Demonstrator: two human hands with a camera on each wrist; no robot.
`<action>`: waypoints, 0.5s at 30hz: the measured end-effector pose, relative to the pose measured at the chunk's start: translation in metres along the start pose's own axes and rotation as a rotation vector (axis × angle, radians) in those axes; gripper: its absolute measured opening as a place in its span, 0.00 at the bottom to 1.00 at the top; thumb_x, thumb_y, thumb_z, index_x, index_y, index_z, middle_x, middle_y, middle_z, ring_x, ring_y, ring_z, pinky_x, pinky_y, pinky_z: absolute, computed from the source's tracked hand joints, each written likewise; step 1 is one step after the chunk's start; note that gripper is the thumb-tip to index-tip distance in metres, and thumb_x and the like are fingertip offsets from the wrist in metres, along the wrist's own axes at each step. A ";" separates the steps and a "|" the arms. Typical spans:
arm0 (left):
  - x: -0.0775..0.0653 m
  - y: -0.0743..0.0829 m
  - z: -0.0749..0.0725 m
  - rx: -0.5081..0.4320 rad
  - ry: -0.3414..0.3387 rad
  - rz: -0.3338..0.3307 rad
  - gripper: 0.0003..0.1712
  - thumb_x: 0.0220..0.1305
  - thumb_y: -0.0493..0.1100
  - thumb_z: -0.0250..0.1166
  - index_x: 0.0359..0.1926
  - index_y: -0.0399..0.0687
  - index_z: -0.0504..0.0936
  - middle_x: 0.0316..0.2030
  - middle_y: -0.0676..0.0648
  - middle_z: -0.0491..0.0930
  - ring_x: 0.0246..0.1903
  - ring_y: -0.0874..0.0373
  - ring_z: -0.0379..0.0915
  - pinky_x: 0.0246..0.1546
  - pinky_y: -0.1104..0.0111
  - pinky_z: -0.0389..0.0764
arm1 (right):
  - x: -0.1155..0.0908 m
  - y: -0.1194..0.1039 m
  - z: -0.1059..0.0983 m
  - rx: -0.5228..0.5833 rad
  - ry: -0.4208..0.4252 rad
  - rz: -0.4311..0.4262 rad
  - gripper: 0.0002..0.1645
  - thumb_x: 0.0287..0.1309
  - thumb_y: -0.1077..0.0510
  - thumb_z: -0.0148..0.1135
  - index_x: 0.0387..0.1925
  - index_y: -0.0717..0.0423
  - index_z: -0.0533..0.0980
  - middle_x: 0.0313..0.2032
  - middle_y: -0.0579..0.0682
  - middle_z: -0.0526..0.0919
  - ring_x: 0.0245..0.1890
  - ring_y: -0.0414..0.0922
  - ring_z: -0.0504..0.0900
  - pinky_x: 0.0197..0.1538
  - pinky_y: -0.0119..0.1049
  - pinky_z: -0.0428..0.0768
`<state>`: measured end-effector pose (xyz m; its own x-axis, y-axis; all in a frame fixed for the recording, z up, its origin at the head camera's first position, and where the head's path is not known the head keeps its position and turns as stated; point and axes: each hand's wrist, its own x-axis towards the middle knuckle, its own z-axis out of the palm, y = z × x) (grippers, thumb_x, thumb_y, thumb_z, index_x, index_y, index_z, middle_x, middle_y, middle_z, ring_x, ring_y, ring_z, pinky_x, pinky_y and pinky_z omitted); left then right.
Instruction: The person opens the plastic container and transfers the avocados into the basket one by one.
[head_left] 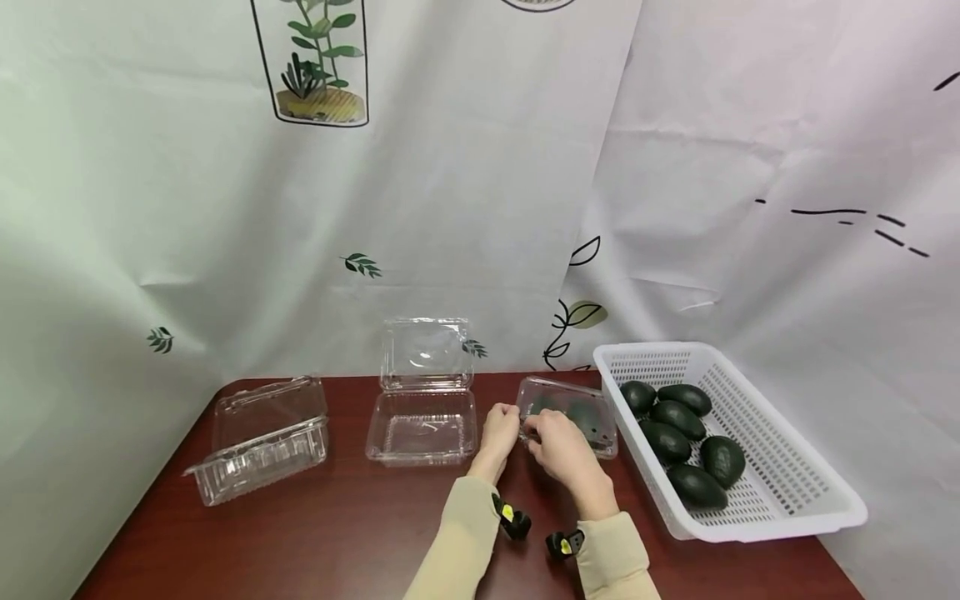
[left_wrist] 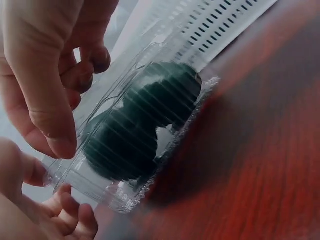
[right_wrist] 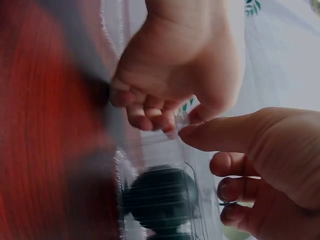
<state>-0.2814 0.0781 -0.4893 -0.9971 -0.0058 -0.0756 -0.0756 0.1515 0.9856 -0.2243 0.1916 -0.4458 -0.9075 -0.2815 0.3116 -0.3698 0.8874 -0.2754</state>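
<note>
A closed clear plastic clamshell box (head_left: 564,385) with dark green avocados (left_wrist: 122,145) inside stands on the table, left of the white basket. My left hand (head_left: 498,432) pinches the box's left end, fingers below the rim and thumb above. Close beside it, my right hand (head_left: 562,450) has its thumb and forefinger at the same corner of the rim, seemingly pinching it, with the other fingers curled. In the right wrist view, the left hand (right_wrist: 175,65) and right hand (right_wrist: 280,155) almost meet over that corner. The exact fingertip contact is partly hidden.
The white perforated basket (head_left: 780,521) on the right holds several loose avocados (head_left: 677,418). An open clear clamshell box (head_left: 423,454) stands left of the hands, and another open clamshell box (head_left: 262,458) sits farther left. A printed cloth (head_left: 480,192) hangs behind the table (head_left: 337,533).
</note>
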 end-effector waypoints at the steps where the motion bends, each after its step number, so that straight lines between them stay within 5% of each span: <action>1: 0.001 -0.001 0.000 -0.014 -0.013 0.001 0.13 0.70 0.42 0.50 0.40 0.36 0.77 0.37 0.43 0.77 0.40 0.51 0.71 0.44 0.58 0.71 | -0.001 0.000 0.001 -0.012 0.009 -0.004 0.11 0.50 0.66 0.72 0.25 0.50 0.78 0.24 0.45 0.72 0.26 0.45 0.72 0.30 0.41 0.72; 7: 0.005 -0.008 -0.004 -0.126 -0.121 -0.004 0.18 0.72 0.40 0.45 0.23 0.46 0.70 0.18 0.51 0.66 0.20 0.60 0.62 0.22 0.70 0.64 | -0.002 0.002 0.004 -0.022 0.057 -0.017 0.15 0.49 0.68 0.70 0.21 0.47 0.74 0.22 0.44 0.70 0.27 0.47 0.74 0.30 0.41 0.71; 15: 0.009 -0.023 -0.011 -0.286 -0.303 -0.085 0.22 0.79 0.49 0.44 0.25 0.50 0.66 0.18 0.54 0.61 0.17 0.64 0.56 0.15 0.77 0.60 | -0.001 0.006 0.006 -0.141 0.093 -0.125 0.12 0.47 0.62 0.74 0.21 0.46 0.78 0.22 0.43 0.74 0.27 0.46 0.75 0.31 0.43 0.72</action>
<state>-0.2883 0.0642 -0.5109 -0.9438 0.2907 -0.1575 -0.1986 -0.1178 0.9730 -0.2266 0.1948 -0.4536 -0.8314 -0.3637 0.4202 -0.4412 0.8917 -0.1011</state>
